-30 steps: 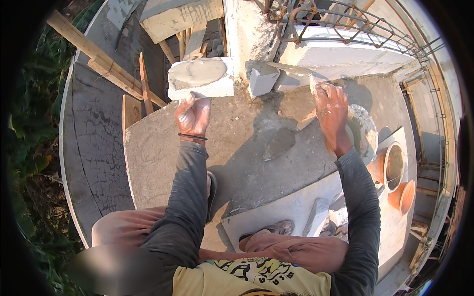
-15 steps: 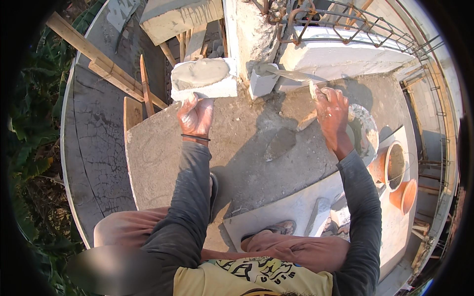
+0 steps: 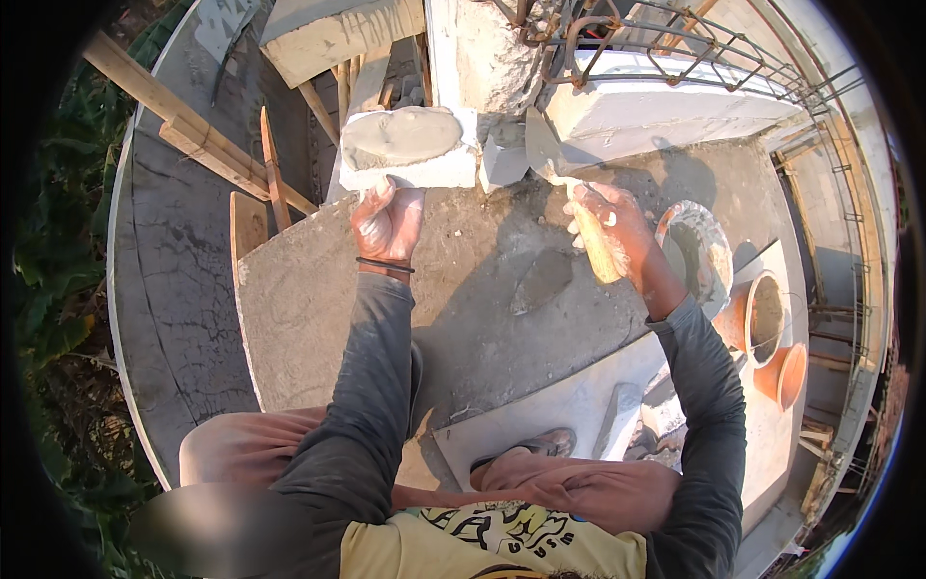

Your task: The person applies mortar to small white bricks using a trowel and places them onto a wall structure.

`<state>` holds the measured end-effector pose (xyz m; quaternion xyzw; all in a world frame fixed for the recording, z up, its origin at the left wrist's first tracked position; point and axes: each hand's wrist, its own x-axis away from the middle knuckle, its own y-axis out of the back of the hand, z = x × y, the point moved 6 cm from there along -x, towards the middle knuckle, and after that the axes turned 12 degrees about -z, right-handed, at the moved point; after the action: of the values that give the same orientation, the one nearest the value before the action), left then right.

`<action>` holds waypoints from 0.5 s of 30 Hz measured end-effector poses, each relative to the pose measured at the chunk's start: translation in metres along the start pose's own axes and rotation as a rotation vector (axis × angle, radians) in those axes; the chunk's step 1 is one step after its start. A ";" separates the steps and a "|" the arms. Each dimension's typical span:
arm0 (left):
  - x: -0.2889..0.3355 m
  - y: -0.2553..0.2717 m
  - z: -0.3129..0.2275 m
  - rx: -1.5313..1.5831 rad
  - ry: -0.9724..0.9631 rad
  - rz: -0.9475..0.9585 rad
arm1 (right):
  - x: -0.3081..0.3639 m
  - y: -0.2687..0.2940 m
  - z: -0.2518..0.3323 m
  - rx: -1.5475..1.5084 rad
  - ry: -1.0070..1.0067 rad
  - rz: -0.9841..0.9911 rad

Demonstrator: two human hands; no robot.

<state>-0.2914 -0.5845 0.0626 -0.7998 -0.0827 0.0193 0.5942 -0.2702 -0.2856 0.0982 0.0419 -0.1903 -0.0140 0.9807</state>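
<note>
My left hand [image 3: 388, 224] grips the near edge of a white block [image 3: 415, 176], thumb against its front face and fingers mostly hidden beneath. A thick grey layer of wet mortar [image 3: 403, 136] lies spread over the block's top. My right hand [image 3: 617, 232] is closed round the wooden handle of a trowel [image 3: 545, 145]. Its metal blade points away from me, right beside a small white block piece [image 3: 504, 162] at the foot of the rough column [image 3: 497, 63]. Both hands are dusted with white.
A mortar-crusted bucket [image 3: 699, 253] and two orange pots [image 3: 760, 318] stand at the right. Rebar cages [image 3: 694, 48] hang over a white block wall [image 3: 666, 111] at the back. Wooden planks [image 3: 198, 145] lean at the left, near the slab's edge. A mortar patch [image 3: 543, 282] lies mid-floor.
My right hand has moved left and turned, swinging the trowel blade from sideways to pointing away from me. The block in my left hand appears slightly farther right.
</note>
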 end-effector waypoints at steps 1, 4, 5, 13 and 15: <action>-0.001 -0.001 0.000 -0.004 0.006 -0.003 | -0.001 -0.007 0.001 -0.024 -0.012 0.015; -0.005 -0.001 0.003 0.005 0.008 -0.015 | 0.005 -0.008 -0.007 0.097 -0.069 -0.053; -0.006 -0.001 0.005 0.013 0.007 -0.019 | 0.010 -0.007 -0.004 0.197 -0.041 -0.058; -0.019 0.010 0.003 0.052 0.043 -0.034 | 0.104 0.072 0.027 0.600 0.352 -0.168; -0.018 0.009 0.005 0.014 0.027 -0.038 | 0.130 0.109 0.039 0.909 0.514 -0.334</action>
<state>-0.3087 -0.5848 0.0511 -0.7942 -0.0896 -0.0024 0.6010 -0.1630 -0.1858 0.1918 0.4930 0.0777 -0.0752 0.8633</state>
